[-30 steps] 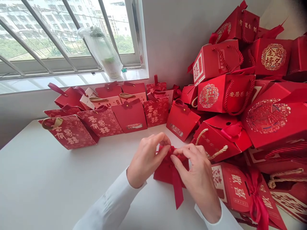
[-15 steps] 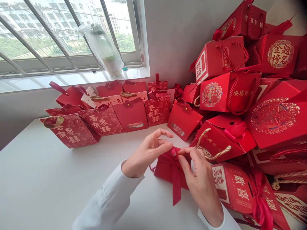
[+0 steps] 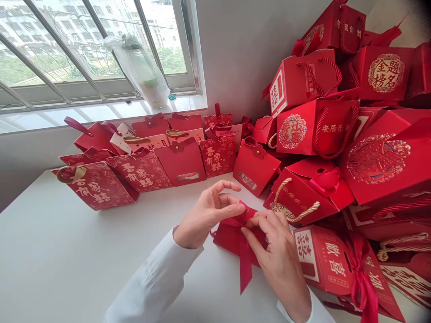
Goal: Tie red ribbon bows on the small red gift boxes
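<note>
A small red box (image 3: 224, 238) lies on the white table in front of me, partly under my hands. Red ribbon (image 3: 245, 264) is looped on its top, and one tail hangs down over the near side. My left hand (image 3: 212, 211) pinches the ribbon loop from the left between thumb and finger. From the right, my right hand (image 3: 278, 251) has its thumb and fingers closed on the ribbon near the knot, hiding part of it.
Red gift boxes (image 3: 316, 128) with rope handles are piled high along the right. Flat-fronted red bags (image 3: 182, 163) stand in rows at the back of the white table (image 3: 67, 251). A bagged cup (image 3: 153, 87) rests on the windowsill.
My right thumb has moved down and left to the knot, and the ribbon loop between my hands looks wider. The view has shifted slightly.
</note>
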Tool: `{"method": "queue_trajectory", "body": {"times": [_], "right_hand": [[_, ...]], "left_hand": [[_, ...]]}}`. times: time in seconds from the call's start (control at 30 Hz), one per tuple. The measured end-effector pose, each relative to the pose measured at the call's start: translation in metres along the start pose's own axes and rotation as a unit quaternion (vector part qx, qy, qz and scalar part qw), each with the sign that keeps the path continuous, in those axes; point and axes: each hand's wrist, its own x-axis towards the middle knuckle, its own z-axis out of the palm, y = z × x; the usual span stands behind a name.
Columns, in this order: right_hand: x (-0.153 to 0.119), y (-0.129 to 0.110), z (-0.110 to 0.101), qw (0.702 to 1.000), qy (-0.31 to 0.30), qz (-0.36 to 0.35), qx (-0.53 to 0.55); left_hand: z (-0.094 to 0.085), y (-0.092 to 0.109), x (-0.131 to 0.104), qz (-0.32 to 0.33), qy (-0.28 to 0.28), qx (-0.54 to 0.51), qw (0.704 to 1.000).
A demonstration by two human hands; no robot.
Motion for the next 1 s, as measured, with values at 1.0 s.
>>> {"method": "queue_trajectory", "body": {"times": [1.0], "right_hand": [[-0.006,-0.004,-0.001,1.000,0.000,0.020,0.020]], "left_hand": [[0.018,-0.027,0.006,0.244,0.147,0.491,0.823]]}}
